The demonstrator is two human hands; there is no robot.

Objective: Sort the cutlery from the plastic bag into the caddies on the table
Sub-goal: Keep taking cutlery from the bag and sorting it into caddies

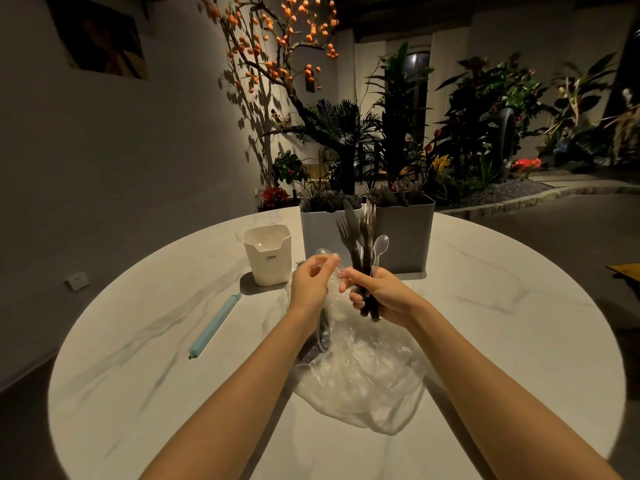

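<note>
My right hand (pixel 377 296) grips an upright bundle of cutlery (pixel 362 237): dark forks, a dark knife and a clear spoon (pixel 380 247). My left hand (pixel 311 282) pinches another clear spoon (pixel 323 252) just left of the bundle. Both hands hover above the crumpled clear plastic bag (pixel 360 372), which lies on the round marble table (pixel 173 375) with some dark cutlery still inside. Behind the hands stand two grey caddies: the left one (pixel 318 233) full of dark forks, the right one (pixel 407 233) holding dark pieces. A small white caddy (pixel 268 254) stands to the left.
A light blue bag clip (pixel 214 325) lies on the table at the left. The white caddy sits on a grey coaster (pixel 249 285). Plants and a tree with orange fruit (pixel 287 36) stand beyond the table's far edge.
</note>
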